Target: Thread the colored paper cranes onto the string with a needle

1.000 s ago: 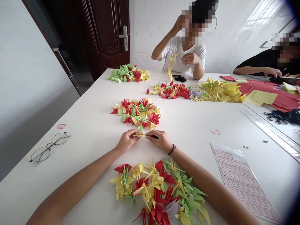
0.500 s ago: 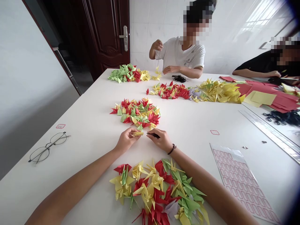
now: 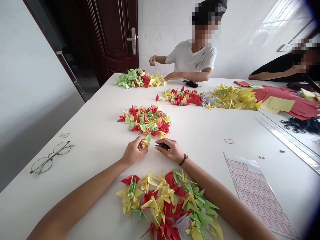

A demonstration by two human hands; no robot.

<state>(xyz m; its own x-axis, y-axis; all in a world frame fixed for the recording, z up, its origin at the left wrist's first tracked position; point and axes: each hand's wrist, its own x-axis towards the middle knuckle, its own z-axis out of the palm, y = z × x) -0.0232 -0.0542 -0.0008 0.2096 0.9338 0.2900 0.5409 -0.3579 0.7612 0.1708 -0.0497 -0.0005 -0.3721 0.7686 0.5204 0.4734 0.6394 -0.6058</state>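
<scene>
Head view: I see the left hand [image 3: 134,152] pinching a yellow paper crane [image 3: 145,143], now drawn apart from the right hand [image 3: 170,150], closed on black cord [image 3: 162,145]

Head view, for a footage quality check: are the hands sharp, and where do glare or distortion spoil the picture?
In the head view, the left hand and right hand look fairly sharp; the window blows out into glare on the white tiled wall; the right corners darken; wide-angle distortion splays the table edge.
</scene>
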